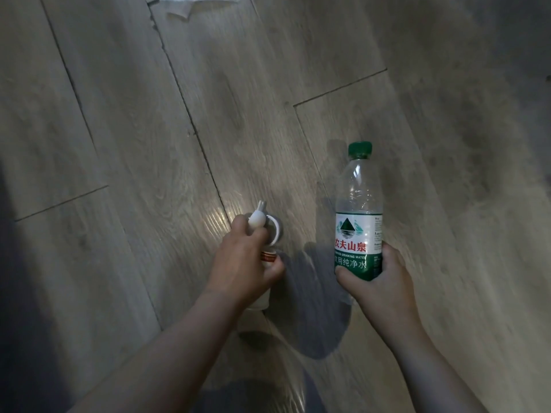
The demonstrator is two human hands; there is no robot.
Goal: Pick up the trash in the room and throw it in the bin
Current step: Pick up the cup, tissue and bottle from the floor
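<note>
- Water bottle (357, 210): clear plastic with a green cap (360, 149). We are holding it upright in our right hand (384, 281), fingers and thumb wrapping the lower, labelled part.
- Handling: it is looking empty or nearly so, so we are judging it light, thin-walled and quick to dent under a squeeze. The label band is offering better purchase than the bare plastic above it.
- Paper cup (275, 234), left of the bottle: our left hand (247, 263) is gripping it around the body. We are judging it light and easily crushed, so a loose wrap is suiting it.
- Small white piece (257, 219), left of the bottle at the cup's rim: the same hand is pinching it against the cup. We are not able to tell what it is.
- White crumpled paper (182, 7), well beyond the bottle and to its left, is lying on the floor at the frame's top edge. We are judging it soft and near weightless, to be pinched from above.
- Floor (119, 114), beneath the bottle: grey wood-grain planks are showing a glossy sheen and open seams.
- Bin: none is showing anywhere around the bottle.
</note>
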